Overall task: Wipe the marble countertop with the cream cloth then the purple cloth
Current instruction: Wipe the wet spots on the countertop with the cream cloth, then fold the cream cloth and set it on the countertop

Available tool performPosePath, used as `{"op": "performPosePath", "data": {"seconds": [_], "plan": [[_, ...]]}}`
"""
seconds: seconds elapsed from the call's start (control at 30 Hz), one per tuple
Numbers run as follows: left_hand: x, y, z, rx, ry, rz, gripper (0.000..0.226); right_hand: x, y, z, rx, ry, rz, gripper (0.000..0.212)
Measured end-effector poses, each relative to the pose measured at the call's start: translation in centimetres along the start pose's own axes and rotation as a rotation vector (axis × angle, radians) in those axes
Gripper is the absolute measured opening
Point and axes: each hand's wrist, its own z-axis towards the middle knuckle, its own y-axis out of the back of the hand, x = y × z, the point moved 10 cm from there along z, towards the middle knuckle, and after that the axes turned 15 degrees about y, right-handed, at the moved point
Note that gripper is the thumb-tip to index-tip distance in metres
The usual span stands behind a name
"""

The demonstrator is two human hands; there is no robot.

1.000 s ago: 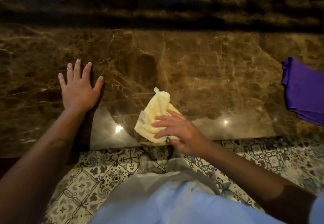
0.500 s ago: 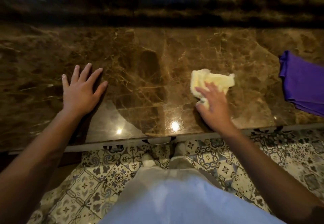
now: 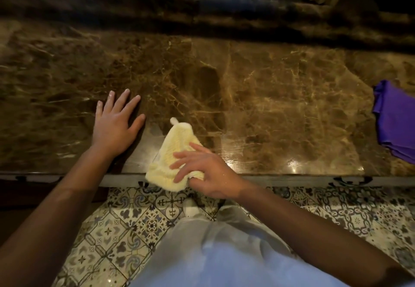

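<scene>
The left hand lies flat on the brown veined marble counter, palm down, its grip spread wide with the fingers fanned apart and holding nothing. It sits left of centre, a little back from the counter's front edge.

Just to its right, apart from it, is the cream cloth, bunched into a rough cone with a small knob of fabric at its far tip. The cloth's near end hangs slightly past the counter's front edge.

The right hand rests on the near right part of the cream cloth, fingers loosely parted and laid across the top of the fabric, thumb tucked at the cloth's lower edge; the grip presses and lightly pinches the cloth against the counter.

Far to the right, well apart from both hands, the purple cloth lies folded on the counter, partly cut off by the frame.

Below the counter's edge, a patterned tile floor shows.
</scene>
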Motion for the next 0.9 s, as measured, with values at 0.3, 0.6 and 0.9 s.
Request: {"op": "performPosePath", "data": {"seconds": [0.3,0.6,0.9], "plan": [[-4.4,2.3,-7.4,0.357,0.100,-0.797,0.044,-1.5,5.3,1.2,-0.421,-0.383,0.850,0.030],[-9.0,1.9,-12.7,0.505,0.188,-1.192,0.084,0.5,4.8,0.2,-0.669,-0.470,1.449,0.080],[-11.9,1.4,-13.8,0.483,0.092,-0.759,0.053,-0.9,3.7,-2.9,-0.617,-0.700,1.180,0.068]]}}
